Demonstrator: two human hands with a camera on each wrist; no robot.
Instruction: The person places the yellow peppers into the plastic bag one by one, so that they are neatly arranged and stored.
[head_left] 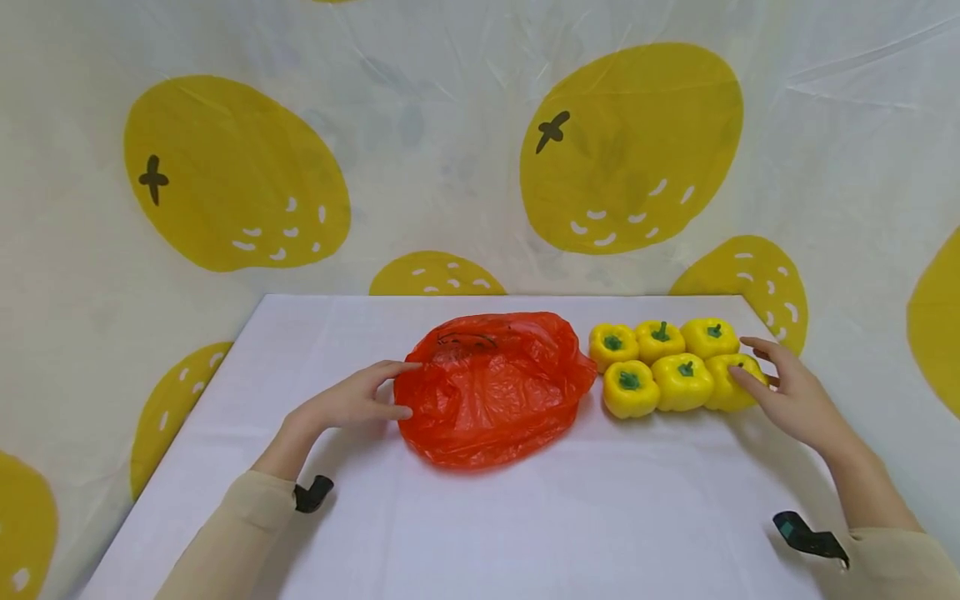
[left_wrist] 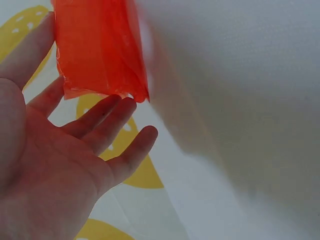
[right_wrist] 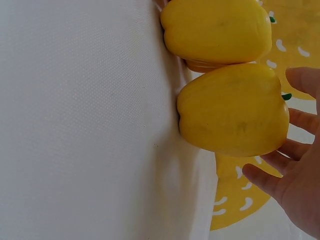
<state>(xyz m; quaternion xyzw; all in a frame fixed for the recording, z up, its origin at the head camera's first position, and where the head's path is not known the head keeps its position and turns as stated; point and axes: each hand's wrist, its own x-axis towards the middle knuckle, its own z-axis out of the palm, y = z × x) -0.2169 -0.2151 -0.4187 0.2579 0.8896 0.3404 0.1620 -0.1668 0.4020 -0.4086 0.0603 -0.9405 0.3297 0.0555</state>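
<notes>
A crumpled red plastic bag (head_left: 495,400) lies in the middle of the table. At its left side is my left hand (head_left: 356,398), thumb and fingers spread, fingertips at the bag's edge. The left wrist view shows the red bag (left_wrist: 97,50) beyond the loosely extended fingers of the left hand (left_wrist: 60,155). Several yellow bell peppers (head_left: 682,383) with green stems stand right of the bag in two rows. My right hand (head_left: 798,400) reaches around the front-right pepper (right_wrist: 235,112), its fingers apart and not closed around it; whether they touch it I cannot tell.
A white cloth covers the table (head_left: 637,517). Behind hangs a pale curtain (head_left: 435,125) printed with large yellow fruit, close to the table's back edge. Dark straps (head_left: 810,540) stick out at both wrists.
</notes>
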